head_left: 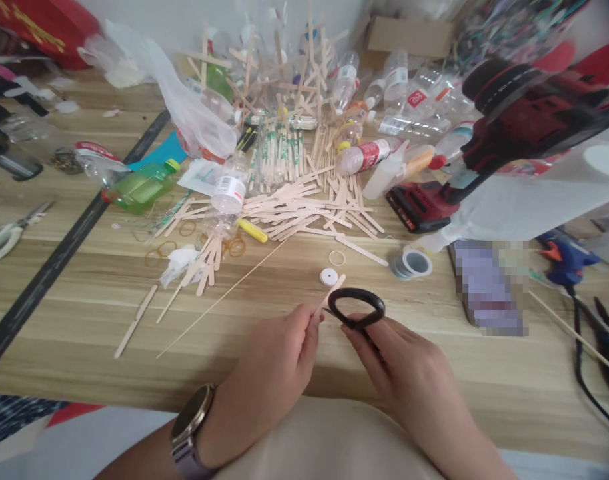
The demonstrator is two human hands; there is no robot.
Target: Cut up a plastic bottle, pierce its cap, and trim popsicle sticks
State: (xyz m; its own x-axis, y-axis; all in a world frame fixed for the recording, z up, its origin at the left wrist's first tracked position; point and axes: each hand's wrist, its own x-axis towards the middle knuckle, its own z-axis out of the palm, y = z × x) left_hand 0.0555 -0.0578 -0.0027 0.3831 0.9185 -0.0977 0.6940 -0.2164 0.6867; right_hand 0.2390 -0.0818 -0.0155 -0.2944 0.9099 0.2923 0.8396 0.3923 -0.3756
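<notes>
My left hand point(284, 347), with a watch on its wrist, pinches a wooden craft stick point(336, 287) whose rounded end points up and away. My right hand point(404, 360) is closed around what look like scissors point(381, 313); a black loop handle stands out above the fingers. A dark pointed tip reaches toward the stick beside my left fingertips, and whether it touches cannot be made out. The rest of the tool is hidden by my right hand. Just beyond the stick lie a white disc with a hole point(329, 277) and a pale ring point(337, 257).
Loose craft sticks point(289, 210) are piled mid-table, before several plastic bottles point(367, 157). A red cordless drill point(424, 203), a tape roll point(413, 264), a phone point(489, 287) and a blue glue gun point(564, 263) are at right. White-handled scissors point(7, 240) lie far left.
</notes>
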